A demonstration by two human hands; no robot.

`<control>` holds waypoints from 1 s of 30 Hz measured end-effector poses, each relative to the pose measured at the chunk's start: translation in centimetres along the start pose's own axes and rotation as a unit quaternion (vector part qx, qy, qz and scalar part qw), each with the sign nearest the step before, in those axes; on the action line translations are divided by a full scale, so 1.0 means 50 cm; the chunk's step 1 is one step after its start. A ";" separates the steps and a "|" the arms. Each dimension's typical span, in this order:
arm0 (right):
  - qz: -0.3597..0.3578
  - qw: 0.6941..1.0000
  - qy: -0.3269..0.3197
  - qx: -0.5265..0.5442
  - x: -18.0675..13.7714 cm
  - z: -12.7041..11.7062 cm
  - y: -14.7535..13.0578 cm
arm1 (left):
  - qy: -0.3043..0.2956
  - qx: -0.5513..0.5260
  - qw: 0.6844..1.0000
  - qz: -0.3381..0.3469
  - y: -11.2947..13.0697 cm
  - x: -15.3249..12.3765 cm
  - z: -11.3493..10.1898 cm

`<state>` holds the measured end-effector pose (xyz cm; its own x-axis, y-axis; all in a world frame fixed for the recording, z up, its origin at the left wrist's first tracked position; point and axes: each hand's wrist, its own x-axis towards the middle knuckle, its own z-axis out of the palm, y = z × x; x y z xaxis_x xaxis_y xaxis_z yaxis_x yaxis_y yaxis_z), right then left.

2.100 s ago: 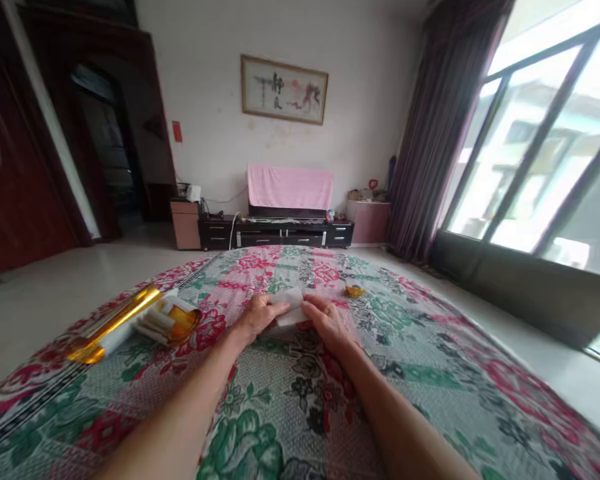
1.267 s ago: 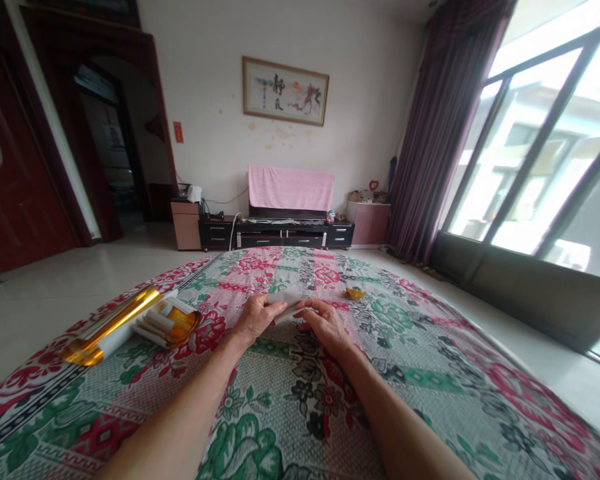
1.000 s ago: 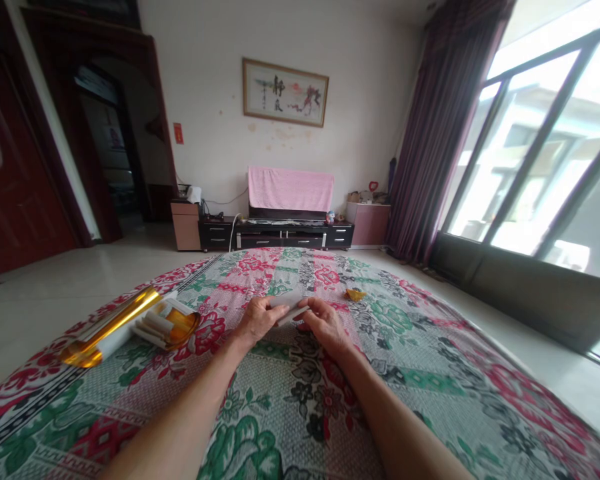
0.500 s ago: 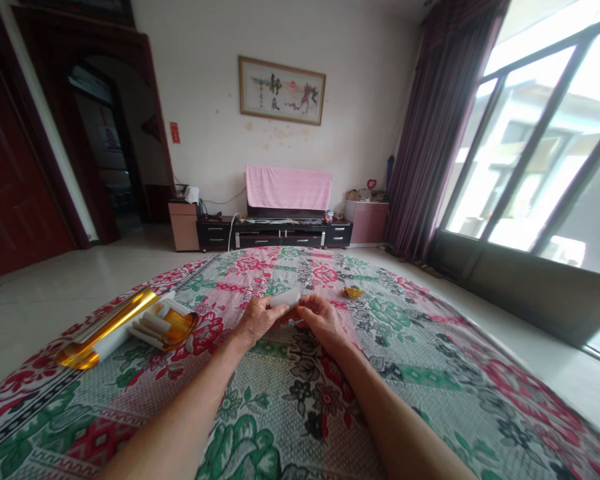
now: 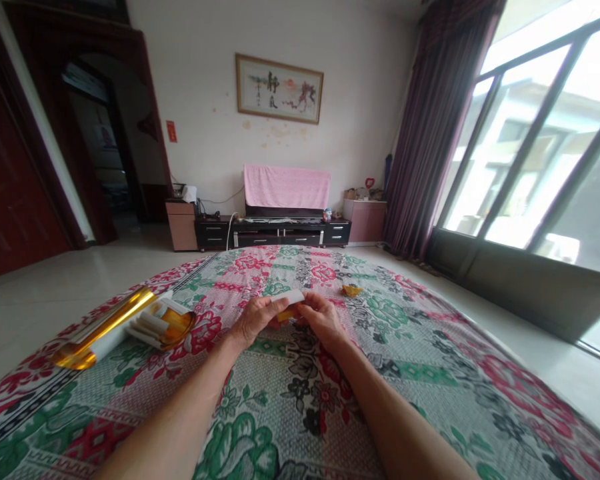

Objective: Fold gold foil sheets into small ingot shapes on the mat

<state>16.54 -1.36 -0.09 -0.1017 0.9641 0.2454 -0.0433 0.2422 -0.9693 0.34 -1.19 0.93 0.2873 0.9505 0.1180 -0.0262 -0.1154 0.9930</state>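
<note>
Between my two hands is a small sheet of gold foil paper [image 5: 290, 296], white on one face, with a gold part showing beneath. My left hand [image 5: 255, 319] pinches its left side, the thumb lying on the white face. At the right end, the fingers of my right hand [image 5: 322, 316] are closed on the paper near its edge. Past my right hand, a small folded gold paper piece [image 5: 351, 291] rests on the cloth. To the left lie a curled sheet of gold paper [image 5: 111, 325] and a pile of white-and-gold folded papers [image 5: 163, 323].
A flowered cloth [image 5: 240, 427] in red, green and grey covers the table under my arms. Beyond its far edge stand a low black cabinet [image 5: 215, 235] and a pink cloth [image 5: 287, 186] draped over something. A window [image 5: 530, 147] and purple curtain [image 5: 420, 133] are at right.
The paper in my hands has tilted, and more of its gold underside shows now. My hands stay in nearly the same place, and the view has shifted slightly.
</note>
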 end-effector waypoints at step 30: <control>-0.081 0.938 0.083 -0.326 0.004 -0.002 0.012 | 0.086 0.210 0.971 0.069 -0.033 0.029 -0.009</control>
<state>16.59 -0.99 -0.63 0.0122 0.8992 0.4374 0.5772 0.3509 -0.7374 0.36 0.51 -0.52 0.1433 0.9478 0.2849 0.3506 -0.3178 0.8809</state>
